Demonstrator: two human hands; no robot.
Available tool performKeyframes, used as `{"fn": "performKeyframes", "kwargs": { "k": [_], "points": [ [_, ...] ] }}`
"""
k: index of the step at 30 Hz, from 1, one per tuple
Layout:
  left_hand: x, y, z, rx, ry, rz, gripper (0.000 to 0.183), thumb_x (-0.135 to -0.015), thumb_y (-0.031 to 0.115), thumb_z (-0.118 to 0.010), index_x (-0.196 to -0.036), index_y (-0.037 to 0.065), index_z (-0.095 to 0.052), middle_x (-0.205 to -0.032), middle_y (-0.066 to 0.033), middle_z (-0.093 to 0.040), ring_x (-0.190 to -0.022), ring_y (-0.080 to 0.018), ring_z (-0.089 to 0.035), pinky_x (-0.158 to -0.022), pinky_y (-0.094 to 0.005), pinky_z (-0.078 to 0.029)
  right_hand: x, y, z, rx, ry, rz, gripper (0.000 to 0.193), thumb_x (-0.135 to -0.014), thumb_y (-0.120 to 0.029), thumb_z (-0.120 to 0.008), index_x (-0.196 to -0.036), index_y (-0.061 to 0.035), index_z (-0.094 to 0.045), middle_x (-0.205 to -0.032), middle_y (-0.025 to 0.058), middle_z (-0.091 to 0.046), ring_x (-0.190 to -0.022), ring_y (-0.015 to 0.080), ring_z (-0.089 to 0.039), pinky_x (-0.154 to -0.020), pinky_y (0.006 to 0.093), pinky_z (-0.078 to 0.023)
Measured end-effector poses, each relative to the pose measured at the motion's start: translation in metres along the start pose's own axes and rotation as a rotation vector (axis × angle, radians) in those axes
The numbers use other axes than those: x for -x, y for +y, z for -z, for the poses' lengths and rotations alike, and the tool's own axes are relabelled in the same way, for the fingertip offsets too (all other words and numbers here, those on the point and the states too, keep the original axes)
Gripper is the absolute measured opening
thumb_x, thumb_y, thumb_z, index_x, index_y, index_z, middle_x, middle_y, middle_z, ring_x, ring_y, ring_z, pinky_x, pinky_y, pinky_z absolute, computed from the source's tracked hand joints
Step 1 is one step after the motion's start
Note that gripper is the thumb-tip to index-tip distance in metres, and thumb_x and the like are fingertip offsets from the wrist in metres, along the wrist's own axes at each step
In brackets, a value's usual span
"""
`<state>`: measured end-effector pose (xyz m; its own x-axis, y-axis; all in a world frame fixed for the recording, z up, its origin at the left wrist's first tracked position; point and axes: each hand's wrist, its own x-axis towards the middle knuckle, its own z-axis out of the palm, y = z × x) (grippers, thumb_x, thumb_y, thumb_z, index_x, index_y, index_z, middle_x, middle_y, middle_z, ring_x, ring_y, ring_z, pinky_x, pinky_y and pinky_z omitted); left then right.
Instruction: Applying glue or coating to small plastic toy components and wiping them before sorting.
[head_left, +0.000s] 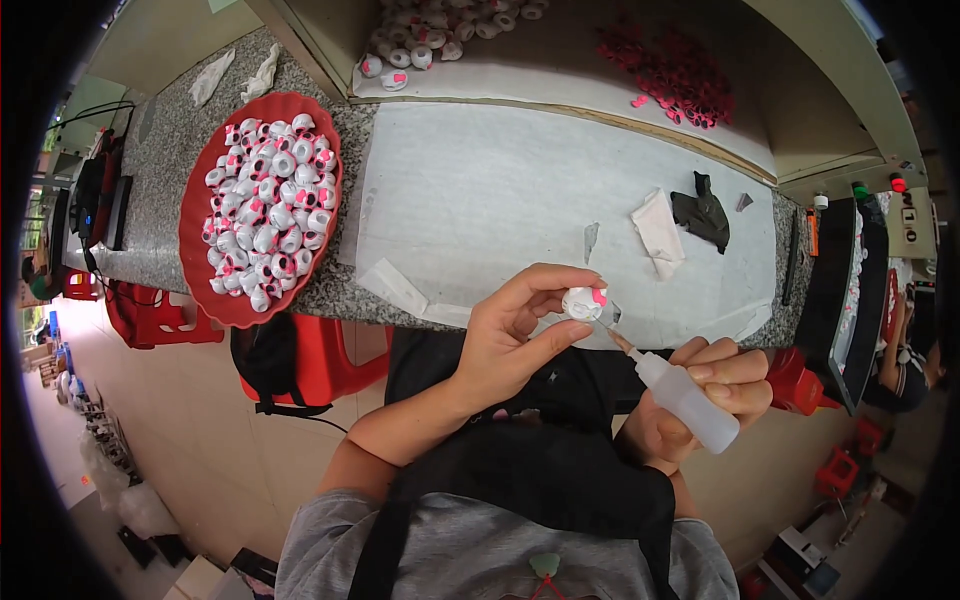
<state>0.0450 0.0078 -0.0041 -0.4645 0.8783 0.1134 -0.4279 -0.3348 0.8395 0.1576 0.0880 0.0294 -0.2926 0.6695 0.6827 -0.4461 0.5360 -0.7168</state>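
Between the thumb and fingers of my left hand (510, 330) is a small round white plastic piece with a pink patch (583, 303), held over the near edge of the table. My right hand (715, 385) is wrapped round a translucent white squeeze bottle (690, 402), tilted so that its thin nozzle points up and left at the white piece. The tip reaches close to the piece's lower side; whether it touches, I cannot tell. To the left, a red scalloped tray (190, 258) holds a heap of similar white and pink pieces (270, 200).
White paper (480, 190) covers the granite table. A pale cloth (657, 233) and a black cloth (702, 212) lie right of centre. In the shelf (560, 115) behind are more white pieces (420, 50) and a pile of dark pink parts (680, 80). Red stools (330, 362) stand below.
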Motion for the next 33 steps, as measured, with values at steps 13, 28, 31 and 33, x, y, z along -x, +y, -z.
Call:
{"fn": "performKeyframes", "kwargs": {
  "k": [13, 28, 31, 33],
  "points": [
    [0.002, -0.001, 0.004, -0.328, -0.056, -0.133, 0.032, -0.069, -0.007, -0.053, -0.1, -0.004, -0.046, -0.101, -0.0146, -0.047, -0.093, -0.0193, -0.046, -0.079, -0.0294, -0.037, 0.003, 0.0, -0.001, 0.005, -0.113, -0.002, 0.039, -0.057, -0.019, -0.072, -0.076, -0.0075, -0.039, -0.071, 0.0037, -0.039, -0.053, 0.0088, -0.037, -0.042, 0.0179, -0.031],
    [-0.004, 0.003, 0.01, -0.329, 0.058, -0.162, 0.033, -0.068, -0.009, -0.052, -0.1, -0.003, -0.046, -0.1, -0.0137, -0.048, -0.092, -0.0174, -0.046, -0.08, -0.0278, -0.036, -0.015, 0.007, 0.019, -0.043, -0.102, -0.044, 0.034, -0.058, -0.009, -0.066, -0.076, -0.005, -0.038, -0.073, 0.0079, -0.04, -0.054, 0.0116, -0.04, -0.043, 0.0211, -0.037],
    [-0.012, 0.01, 0.022, -0.279, 0.24, -0.206, 0.034, -0.069, -0.008, -0.051, -0.102, -0.003, -0.044, -0.099, -0.0129, -0.049, -0.089, -0.015, -0.048, -0.078, -0.0248, -0.038, -0.041, 0.026, 0.031, 0.036, -0.105, -0.226, 0.027, -0.059, 0.003, -0.057, -0.077, -0.0034, -0.038, -0.075, 0.0088, -0.041, -0.057, 0.0149, -0.046, -0.047, 0.0227, -0.042],
    [-0.015, 0.015, 0.03, -0.274, 0.285, -0.234, 0.034, -0.07, -0.007, -0.051, -0.102, -0.003, -0.044, -0.098, -0.0128, -0.05, -0.088, -0.0145, -0.049, -0.077, -0.0241, -0.039, -0.065, 0.05, 0.029, 0.061, -0.177, -0.403, 0.024, -0.06, 0.007, -0.052, -0.079, -0.0017, -0.039, -0.078, 0.009, -0.044, -0.059, 0.0169, -0.049, -0.049, 0.0228, -0.044]
  ]
}}
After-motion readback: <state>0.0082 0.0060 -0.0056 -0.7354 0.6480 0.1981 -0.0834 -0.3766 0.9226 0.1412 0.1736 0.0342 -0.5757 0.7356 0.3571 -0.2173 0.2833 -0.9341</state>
